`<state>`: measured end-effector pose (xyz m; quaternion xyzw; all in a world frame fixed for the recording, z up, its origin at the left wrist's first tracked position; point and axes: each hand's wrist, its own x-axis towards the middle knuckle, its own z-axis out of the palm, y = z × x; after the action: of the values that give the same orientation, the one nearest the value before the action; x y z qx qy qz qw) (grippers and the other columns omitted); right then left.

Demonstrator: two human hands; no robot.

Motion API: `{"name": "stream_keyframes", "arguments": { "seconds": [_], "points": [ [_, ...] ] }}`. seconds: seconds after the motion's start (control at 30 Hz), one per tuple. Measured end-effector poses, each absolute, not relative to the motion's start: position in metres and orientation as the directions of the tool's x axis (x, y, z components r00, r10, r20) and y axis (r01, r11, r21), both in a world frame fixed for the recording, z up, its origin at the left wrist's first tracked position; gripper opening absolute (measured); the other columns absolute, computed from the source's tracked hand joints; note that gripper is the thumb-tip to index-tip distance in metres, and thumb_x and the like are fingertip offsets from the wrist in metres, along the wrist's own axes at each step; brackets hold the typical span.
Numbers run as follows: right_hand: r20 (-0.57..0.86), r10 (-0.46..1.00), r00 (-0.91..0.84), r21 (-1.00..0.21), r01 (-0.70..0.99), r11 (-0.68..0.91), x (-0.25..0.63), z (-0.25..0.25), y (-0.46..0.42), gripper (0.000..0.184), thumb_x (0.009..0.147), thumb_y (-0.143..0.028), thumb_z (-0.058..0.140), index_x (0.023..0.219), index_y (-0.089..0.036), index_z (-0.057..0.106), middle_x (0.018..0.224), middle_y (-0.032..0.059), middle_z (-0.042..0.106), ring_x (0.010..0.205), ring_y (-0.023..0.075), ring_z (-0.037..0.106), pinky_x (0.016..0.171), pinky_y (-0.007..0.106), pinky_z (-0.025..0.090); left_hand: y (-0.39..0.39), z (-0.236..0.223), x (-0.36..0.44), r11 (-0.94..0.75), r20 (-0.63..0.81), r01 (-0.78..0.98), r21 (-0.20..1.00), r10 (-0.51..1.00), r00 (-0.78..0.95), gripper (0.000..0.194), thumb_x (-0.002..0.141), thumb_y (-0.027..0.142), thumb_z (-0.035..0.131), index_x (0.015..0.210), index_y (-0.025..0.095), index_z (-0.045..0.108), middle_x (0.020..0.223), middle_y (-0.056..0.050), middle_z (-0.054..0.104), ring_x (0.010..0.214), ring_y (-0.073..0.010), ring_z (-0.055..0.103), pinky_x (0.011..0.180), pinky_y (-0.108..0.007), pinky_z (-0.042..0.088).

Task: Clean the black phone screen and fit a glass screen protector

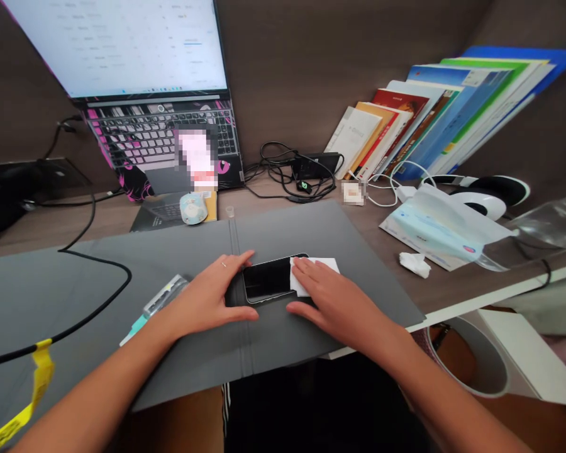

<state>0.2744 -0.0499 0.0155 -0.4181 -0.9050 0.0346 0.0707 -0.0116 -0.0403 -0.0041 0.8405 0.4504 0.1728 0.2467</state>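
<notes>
A phone (268,280) with a dark screen lies flat on a grey desk mat (306,223). My left hand (219,289) is at the phone's left end, thumb and fingers spread; its fingertips are near the upper left corner, and I cannot tell if they touch it. Over the phone's right end, my right hand (321,292) holds a folded white wipe (330,264) down with its fingers close together, the thumb lying apart on the mat side. Part of the wipe and the phone's right end are hidden under that hand. A clear tube with a teal tip (163,299) lies beside my left forearm.
An open laptop (170,145) stands at the back left, a small round patterned object (193,208) before it. A black cable (117,286) crosses the mat's left. Books (396,126), a charger (316,165), a blue-white packet (434,226) and a crumpled tissue (415,265) occupy the right.
</notes>
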Motion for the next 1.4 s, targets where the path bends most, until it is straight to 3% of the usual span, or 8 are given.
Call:
{"name": "stream_keyframes", "arguments": {
  "seconds": [0.4,0.57,0.7,0.83,1.1,1.4],
  "points": [
    [0.141,0.784,-0.605,-0.088,0.781,0.619,0.288,0.006,-0.092,0.057,0.103,-0.042,0.049,0.149,-0.009,0.048,0.153,0.0203,0.048,0.141,0.0329,0.048,0.113,0.054,0.048,-0.039,-0.005,-0.011,-0.474,0.085,0.705,0.527,0.855,0.511,0.073,0.088,0.057,0.068,0.150,0.032,0.038,0.141,-0.007,0.054,0.126,-0.0281,0.052,0.109,-0.048,0.045],
    [0.114,0.783,-0.612,-0.024,0.786,0.618,0.284,0.009,-0.091,0.057,0.103,-0.042,0.049,0.144,-0.002,0.052,0.152,0.0234,0.048,0.139,0.0345,0.050,0.112,0.053,0.049,-0.038,-0.005,-0.011,-0.438,0.080,0.747,0.500,0.882,0.464,0.067,0.087,0.060,0.068,0.142,0.028,0.047,0.130,-0.007,0.056,0.119,-0.0274,0.053,0.104,-0.048,0.047],
    [0.092,0.795,-0.600,-0.056,0.794,0.605,0.279,0.013,-0.068,0.054,0.102,-0.040,0.051,0.139,-0.001,0.056,0.150,0.0231,0.052,0.137,0.0340,0.053,0.114,0.053,0.047,-0.038,-0.006,-0.011,-0.440,0.064,0.746,0.499,0.878,0.475,0.063,0.087,0.061,0.066,0.137,0.027,0.052,0.126,-0.007,0.057,0.114,-0.0279,0.055,0.101,-0.048,0.048],
    [0.085,0.813,-0.577,-0.087,0.808,0.582,0.277,0.018,-0.054,0.047,0.102,-0.038,0.053,0.135,-0.004,0.061,0.145,0.0207,0.058,0.135,0.0325,0.056,0.113,0.051,0.048,-0.038,-0.008,-0.011,-0.441,0.058,0.747,0.497,0.876,0.479,0.062,0.087,0.062,0.066,0.137,0.027,0.053,0.122,-0.007,0.057,0.111,-0.0270,0.055,0.098,-0.046,0.049],
    [0.165,0.778,-0.607,0.058,0.793,0.606,0.288,0.014,-0.088,0.047,0.104,-0.031,0.042,0.135,-0.001,0.061,0.140,0.0233,0.060,0.127,0.0332,0.062,0.107,0.050,0.054,-0.038,-0.008,-0.010,-0.426,0.041,0.752,0.504,0.881,0.472,0.062,0.085,0.062,0.069,0.134,0.027,0.055,0.112,-0.005,0.056,0.106,-0.0254,0.054,0.092,-0.042,0.050],
    [0.116,0.822,-0.557,-0.029,0.826,0.564,0.270,0.020,-0.048,0.041,0.103,-0.028,0.048,0.128,-0.001,0.065,0.140,0.0230,0.061,0.128,0.0333,0.061,0.111,0.050,0.050,-0.037,-0.010,-0.010,-0.433,0.019,0.754,0.494,0.872,0.489,0.061,0.088,0.057,0.069,0.137,0.027,0.051,0.117,-0.005,0.056,0.109,-0.0243,0.053,0.098,-0.043,0.047]
  ]
}}
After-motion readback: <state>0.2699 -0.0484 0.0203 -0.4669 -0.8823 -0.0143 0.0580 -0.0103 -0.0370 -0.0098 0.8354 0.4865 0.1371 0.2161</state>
